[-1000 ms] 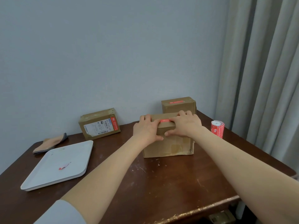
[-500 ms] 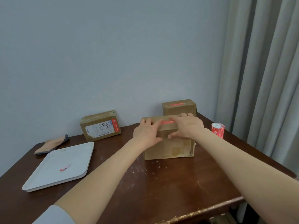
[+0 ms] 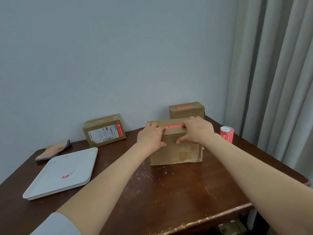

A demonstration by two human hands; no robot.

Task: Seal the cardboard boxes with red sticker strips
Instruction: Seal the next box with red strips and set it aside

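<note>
— Cardboard first: where does the box (image 3: 174, 150) sit?

— Just right of the frame's centre, upright on the dark wooden table (image 3: 169, 197), with a red strip (image 3: 172, 127) lying along its top.

— And the hands?

— The left hand (image 3: 150, 136) is on the box's upper left corner and the right hand (image 3: 196, 129) on its upper right. On each, the fingers curl over the top edge and the thumb presses the front face, so both are clamped on the box. The right fingers (image 3: 188, 123) cover the strip's right end; the left ones touch its left end.

— What else is on the table?

— A second box (image 3: 186, 114) with a second strip (image 3: 183, 107) on top stands just behind, higher in the frame. A third box (image 3: 104, 130) with a printed label sits left of centre by the wall. A sticker roll (image 3: 227, 134) stands at the right edge. A white tray (image 3: 50, 187) at lower left holds a red scrap (image 3: 67, 174), with a cloth (image 3: 54, 150) just above it.
</note>
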